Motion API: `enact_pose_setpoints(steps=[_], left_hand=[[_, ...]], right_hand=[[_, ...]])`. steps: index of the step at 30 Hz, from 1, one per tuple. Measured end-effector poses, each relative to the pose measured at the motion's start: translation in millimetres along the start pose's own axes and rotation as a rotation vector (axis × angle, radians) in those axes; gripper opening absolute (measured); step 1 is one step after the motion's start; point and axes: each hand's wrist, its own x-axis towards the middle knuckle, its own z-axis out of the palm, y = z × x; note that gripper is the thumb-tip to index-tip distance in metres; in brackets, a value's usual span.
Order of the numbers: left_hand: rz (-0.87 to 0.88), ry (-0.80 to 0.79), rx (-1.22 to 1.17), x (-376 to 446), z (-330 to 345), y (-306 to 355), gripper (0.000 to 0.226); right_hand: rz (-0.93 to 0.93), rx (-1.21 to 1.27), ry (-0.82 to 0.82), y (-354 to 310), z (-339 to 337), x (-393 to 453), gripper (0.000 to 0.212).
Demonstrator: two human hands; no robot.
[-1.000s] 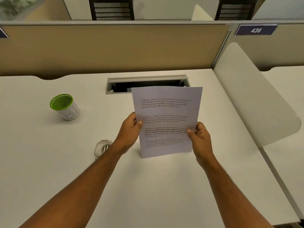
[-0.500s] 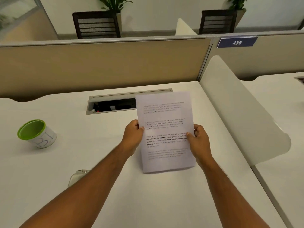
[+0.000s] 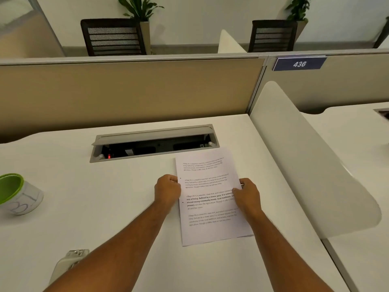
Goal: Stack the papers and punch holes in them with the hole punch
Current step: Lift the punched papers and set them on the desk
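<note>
White papers (image 3: 210, 199) now lowered flat onto desk (image 3: 105, 207); left hand (image 3: 167, 189), right hand (image 3: 247, 196) still gripping edges.

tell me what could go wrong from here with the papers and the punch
The papers lie flat, pinched at both side edges by the left hand and right hand; letting go could let the sheets slide out of line. The hole punch sits half hidden under the left forearm, so a blind reach might knock it.
</note>
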Motion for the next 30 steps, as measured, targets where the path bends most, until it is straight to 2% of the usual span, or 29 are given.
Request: enact_pose_setpoints(steps=[4, 9, 16, 24, 30], left_hand=[[0.04, 0.015, 0.07, 8.5, 3.4, 2.8, 0.024], [0.093, 0.06, 0.16, 11.9, 5.0, 2.9, 0.023], [0.113, 0.075, 0.202, 12.4, 0.1, -1.3, 0.024], [0.095, 0.07, 0.155, -3.1, -24.9, -7.3, 0.027], [0.066, 0.067, -0.012, -37.1, -71.0, -34.8, 0.02]], right_hand=[[-0.021, -0.092, 0.035, -4.3, 5.2, 9.3, 0.015], [-0.077, -0.256, 0.106, -7.9, 11.9, 8.7, 0.024], [-0.141, -0.358, 0.182, -4.5, 13.1, 1.1, 0.019], [-0.194, -0.311, 0.268, -0.3, 9.0, -9.1, 0.035], [-0.283, -0.229, 0.283, 6.9, 18.7, -39.1, 0.029]])
